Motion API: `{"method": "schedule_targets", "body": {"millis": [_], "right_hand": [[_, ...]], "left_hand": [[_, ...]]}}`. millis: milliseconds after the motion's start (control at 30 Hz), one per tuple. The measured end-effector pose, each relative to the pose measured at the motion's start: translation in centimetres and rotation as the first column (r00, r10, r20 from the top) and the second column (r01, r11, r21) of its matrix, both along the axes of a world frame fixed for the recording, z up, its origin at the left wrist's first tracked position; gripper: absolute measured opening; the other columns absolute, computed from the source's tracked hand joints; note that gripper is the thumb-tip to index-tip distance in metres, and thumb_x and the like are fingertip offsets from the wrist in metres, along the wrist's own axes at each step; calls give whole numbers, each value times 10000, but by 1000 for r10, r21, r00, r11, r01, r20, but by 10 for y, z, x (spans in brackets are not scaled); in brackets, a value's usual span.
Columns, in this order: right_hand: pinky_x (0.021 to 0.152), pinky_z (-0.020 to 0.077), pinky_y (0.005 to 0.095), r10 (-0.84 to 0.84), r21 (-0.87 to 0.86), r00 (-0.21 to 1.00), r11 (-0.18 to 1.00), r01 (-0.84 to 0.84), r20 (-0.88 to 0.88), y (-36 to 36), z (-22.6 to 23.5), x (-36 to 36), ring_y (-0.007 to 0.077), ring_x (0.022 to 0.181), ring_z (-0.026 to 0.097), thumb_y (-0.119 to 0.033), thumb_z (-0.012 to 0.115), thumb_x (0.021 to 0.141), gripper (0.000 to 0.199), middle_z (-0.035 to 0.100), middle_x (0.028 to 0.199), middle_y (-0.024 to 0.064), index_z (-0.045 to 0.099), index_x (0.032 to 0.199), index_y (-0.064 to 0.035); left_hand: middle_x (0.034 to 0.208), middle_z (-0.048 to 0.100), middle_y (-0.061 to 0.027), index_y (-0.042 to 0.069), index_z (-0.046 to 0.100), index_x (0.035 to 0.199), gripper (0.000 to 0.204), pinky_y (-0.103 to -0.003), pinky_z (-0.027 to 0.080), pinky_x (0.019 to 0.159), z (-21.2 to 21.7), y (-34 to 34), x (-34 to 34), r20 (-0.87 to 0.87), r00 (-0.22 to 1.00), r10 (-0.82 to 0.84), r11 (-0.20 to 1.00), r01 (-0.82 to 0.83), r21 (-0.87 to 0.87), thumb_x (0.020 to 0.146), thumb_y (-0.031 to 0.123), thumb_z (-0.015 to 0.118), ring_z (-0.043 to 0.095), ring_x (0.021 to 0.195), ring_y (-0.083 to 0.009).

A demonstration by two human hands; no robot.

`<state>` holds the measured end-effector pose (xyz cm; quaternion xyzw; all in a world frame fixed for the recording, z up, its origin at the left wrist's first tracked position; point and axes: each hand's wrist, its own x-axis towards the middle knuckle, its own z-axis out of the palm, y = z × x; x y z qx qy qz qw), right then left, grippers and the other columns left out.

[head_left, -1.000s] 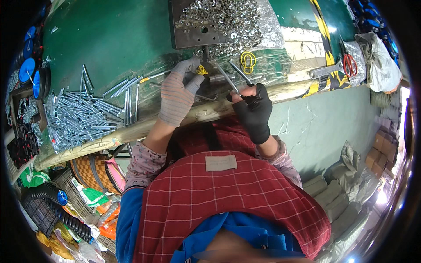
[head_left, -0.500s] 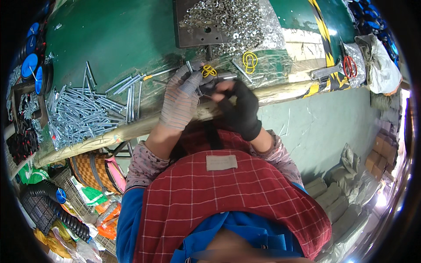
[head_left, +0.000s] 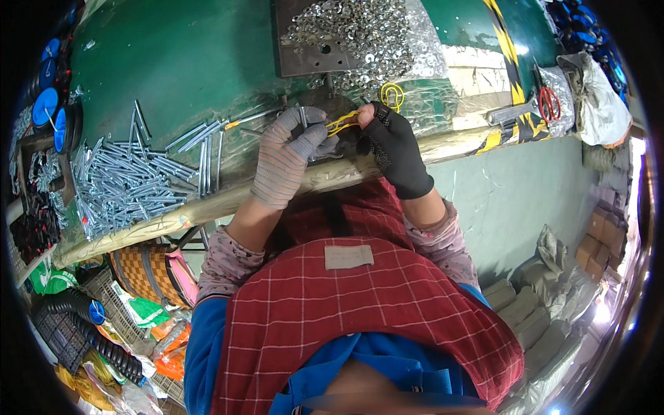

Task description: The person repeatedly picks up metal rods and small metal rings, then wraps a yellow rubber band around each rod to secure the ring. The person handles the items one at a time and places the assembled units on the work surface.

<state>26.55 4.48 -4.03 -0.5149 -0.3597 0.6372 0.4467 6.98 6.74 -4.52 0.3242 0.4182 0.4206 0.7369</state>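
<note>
the left hand (head_left: 287, 155) in a grey knit glove and the right hand (head_left: 391, 149) in a black fingerless glove both pinch a yellow rubber band (head_left: 344, 122), stretched between them over the bench edge. behind, a dark tray (head_left: 297, 59) holds shiny washers (head_left: 360, 34); long bolts (head_left: 131, 183) lie loose at left.

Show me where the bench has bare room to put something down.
Widest free patch: bare green bench top above the pile of long bolts, left of the grey plate heaped with washers. Crowded: the front edge, where left hand and right hand stretch a yellow rubber band, and the right end by the red scissors.
</note>
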Motion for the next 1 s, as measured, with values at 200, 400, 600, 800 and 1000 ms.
{"method": "schedule_targets", "body": {"millis": [200, 400, 600, 800, 1000], "right_hand": [[611, 454, 226, 24, -59, 571, 990, -127, -821, -10, -21, 10, 104, 749, 592, -236, 560, 1009, 211, 594, 984, 45, 577, 1109, -50], [587, 459, 263, -300, 227, 885, 946, 229, 356, -11, -5, 52, 124, 631, 568, -155, 583, 978, 111, 594, 710, 27, 589, 1011, -49], [642, 521, 452, -134, 193, 228, 947, -257, 964, -11, -16, 49, 364, 767, 661, -242, 654, 878, 202, 666, 807, 163, 602, 967, -69], [603, 501, 413, 8, 110, 489, 971, -212, 873, -1, -3, 48, 330, 656, 661, -206, 674, 846, 219, 657, 718, 178, 646, 921, -3], [595, 499, 316, 61, 129, 863, 981, -144, 502, -21, 9, 7, 141, 646, 652, -197, 701, 868, 238, 659, 680, 121, 660, 970, 14]], "left_hand": [[976, 645, -60, 25, 632, 1099, 183, -277, 569, 764, 8, 2, 6, -3, 992, -129, 991, 129, -45, 948, 128, 611, 653, 819, -147], [795, 612, 2, 46, 640, 1110, 274, -206, 425, 554, -6, 0, 0, -137, 979, -151, 987, 157, 34, 1010, 282, 543, 544, 625, -78], [888, 621, -26, 45, 600, 1199, 277, -248, 505, 651, 2, -4, 10, 143, 989, 28, 963, 11, -268, 1003, 238, 569, 597, 757, -113], [1084, 643, -133, 13, 580, 1208, 257, -393, 565, 897, -7, -21, 14, 374, 927, 11, 955, 101, -277, 1010, 173, 545, 646, 1022, -246], [1190, 624, -113, 38, 578, 1227, 246, -357, 528, 964, -11, -33, 39, 442, 892, 92, 956, 45, -290, 1006, 144, 554, 624, 1087, -232]]}}
